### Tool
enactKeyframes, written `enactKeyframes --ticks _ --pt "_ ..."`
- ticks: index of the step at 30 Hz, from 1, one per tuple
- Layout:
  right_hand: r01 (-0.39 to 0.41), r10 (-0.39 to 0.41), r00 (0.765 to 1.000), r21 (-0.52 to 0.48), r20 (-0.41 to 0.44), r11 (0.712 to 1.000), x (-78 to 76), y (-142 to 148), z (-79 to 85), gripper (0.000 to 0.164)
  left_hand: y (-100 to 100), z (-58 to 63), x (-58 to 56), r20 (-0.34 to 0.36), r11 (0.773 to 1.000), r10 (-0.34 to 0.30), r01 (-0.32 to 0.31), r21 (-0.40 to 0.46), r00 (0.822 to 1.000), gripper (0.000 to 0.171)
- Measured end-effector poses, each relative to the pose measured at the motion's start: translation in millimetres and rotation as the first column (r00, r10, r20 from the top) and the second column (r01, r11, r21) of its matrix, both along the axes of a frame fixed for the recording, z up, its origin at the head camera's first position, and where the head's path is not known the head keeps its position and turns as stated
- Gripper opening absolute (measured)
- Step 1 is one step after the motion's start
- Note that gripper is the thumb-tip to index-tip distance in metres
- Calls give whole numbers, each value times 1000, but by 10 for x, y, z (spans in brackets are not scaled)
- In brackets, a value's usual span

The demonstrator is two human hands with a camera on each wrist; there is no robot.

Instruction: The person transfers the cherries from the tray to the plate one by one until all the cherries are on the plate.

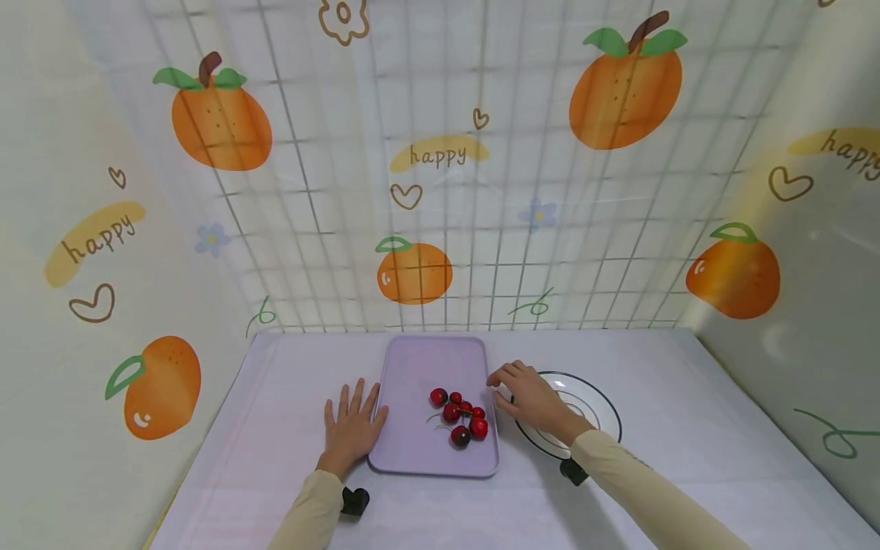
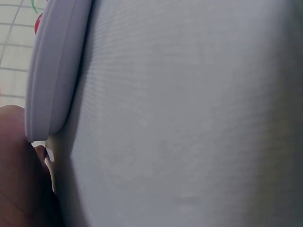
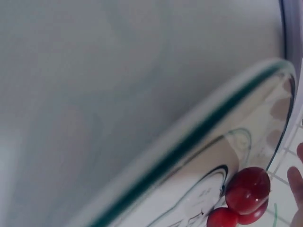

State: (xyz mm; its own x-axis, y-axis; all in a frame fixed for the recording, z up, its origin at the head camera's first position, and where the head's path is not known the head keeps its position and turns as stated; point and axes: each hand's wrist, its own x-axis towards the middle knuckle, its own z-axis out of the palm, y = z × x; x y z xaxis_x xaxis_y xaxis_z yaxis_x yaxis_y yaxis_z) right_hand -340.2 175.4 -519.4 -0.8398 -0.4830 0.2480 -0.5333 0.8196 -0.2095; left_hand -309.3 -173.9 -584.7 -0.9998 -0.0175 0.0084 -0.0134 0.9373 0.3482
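My left hand (image 1: pixel 353 428) lies with fingers spread at the left edge of a lavender tray (image 1: pixel 433 367), its thumb over the rim. Several red cherries (image 1: pixel 451 413), some with stems, are on the tray's right half. My right hand (image 1: pixel 532 393) hovers between the tray's right edge and a white plate (image 1: pixel 605 412) with a dark rim, fingers loosely bent, nothing visible between them. In the right wrist view, more cherries (image 3: pixel 247 190) sit within the plate's outline near the fingers (image 3: pixel 297 184); my hand and forearm hide them in the head view.
A pale cloth covers the table (image 1: pixel 289 367). White curtain walls (image 1: pixel 330 275) with printed oranges stand at the back and both sides, a wire grid showing through the back one. Small black pieces (image 1: pixel 354 501) hang at both wrists.
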Motion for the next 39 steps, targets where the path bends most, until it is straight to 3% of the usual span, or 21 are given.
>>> enactKeyframes --ticks 6,11,24,31,39 --pt "-55 54 996 -1 69 999 15 -29 -19 17 3 9 1 -5 1000 2 -2 15 1000 65" --pt "-49 51 991 -18 122 999 46 -66 -25 21 6 17 5 4 1000 7 -7 27 1000 64" --pt "-121 121 987 -7 104 993 93 -87 -72 36 42 136 74 6 1000 -7 6 26 1000 62" --pt "-126 127 986 -15 109 992 121 -84 -73 43 20 50 20 29 1000 3 -4 17 1000 65" --pt "-129 130 983 -14 127 992 125 -98 -61 50 -5 -41 -24 3 1000 4 -4 -7 1000 64"
